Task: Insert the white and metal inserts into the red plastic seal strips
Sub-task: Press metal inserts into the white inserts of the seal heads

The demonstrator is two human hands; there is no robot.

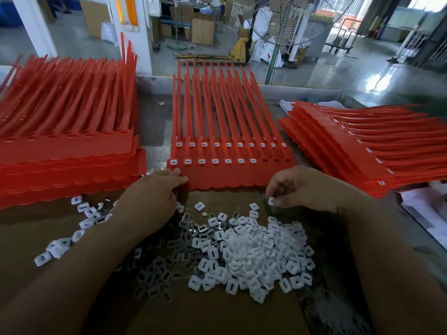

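Pinching one white insert (272, 201) at centre right, the right hand (307, 187) hovers below the middle red strip (229, 175); the left hand (154, 197) presses relaxed fingers on its lower-left corner, above the insert pile (254, 257).

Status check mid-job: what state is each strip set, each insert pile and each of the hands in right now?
Middle strip sheet: seven front sockets filled, three at its right end empty.
Left stack: sockets empty.
Right stack: sockets filled.
White inserts: loose pile.
Metal inserts: loose pile.
Left hand: rests on middle sheet's corner.
Right hand: pinches a single insert.
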